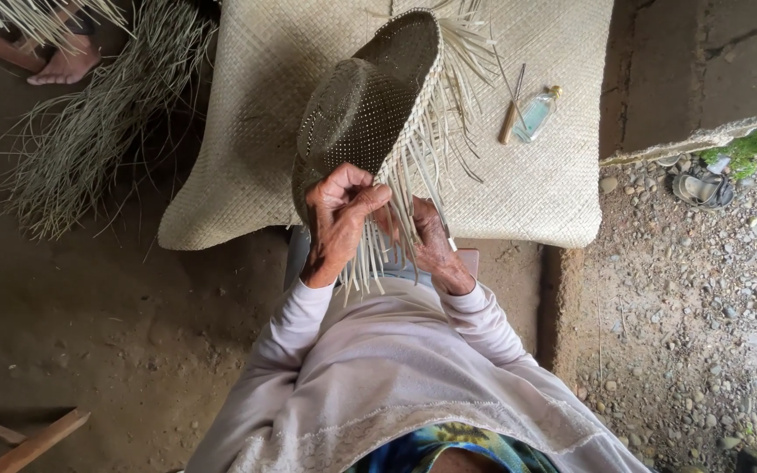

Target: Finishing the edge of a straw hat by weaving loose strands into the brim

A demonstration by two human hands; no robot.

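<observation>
Woven hat (370, 96) rises above both hands' grip, pinched on its loose strands (396, 236).

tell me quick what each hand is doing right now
left hand: closed, pinching the woven hat at its edge
right hand: closed on the loose straw strands

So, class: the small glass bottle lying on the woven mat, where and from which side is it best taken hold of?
Probably across the middle of the small glass bottle, from above. It lies flat on the woven mat, tilted, cap pointing up-right, with a thin stick close along its left side, so the long sides are freest from overhead.
</observation>
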